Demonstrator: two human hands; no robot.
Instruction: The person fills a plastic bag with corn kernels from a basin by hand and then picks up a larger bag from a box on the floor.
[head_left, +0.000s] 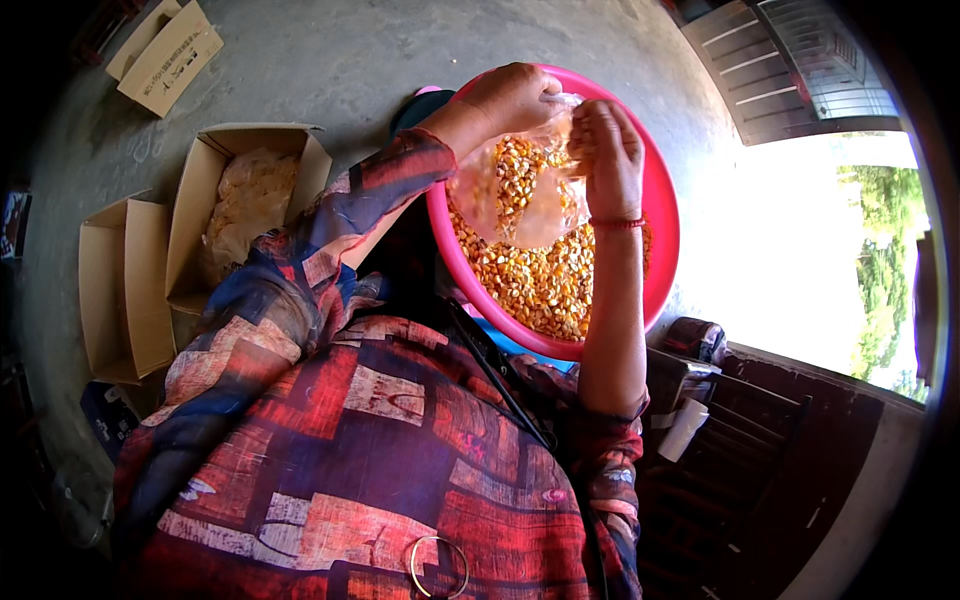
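My left hand (514, 94) pinches the upper edge of a clear plastic bag (544, 225). Close beside it, my right hand (611, 146) grips the same bag near its top, fingers curled and a red band on the wrist. Yellow-orange corn kernels show in and through the bag; how many are inside, I cannot tell. Below hangs over a pink plastic basin (664, 225), where loose corn kernels (525, 281) cover the bottom. My right forearm crosses the basin's right part and hides some kernels.
Left on the concrete floor (360, 45), an open cardboard box (187, 240) holds filled plastic bags (255, 187). Another open carton (105, 292) stands beside it, and a printed carton (169, 64) lies farther off. A dark chair (750, 420) stands at right, near a bright doorway.
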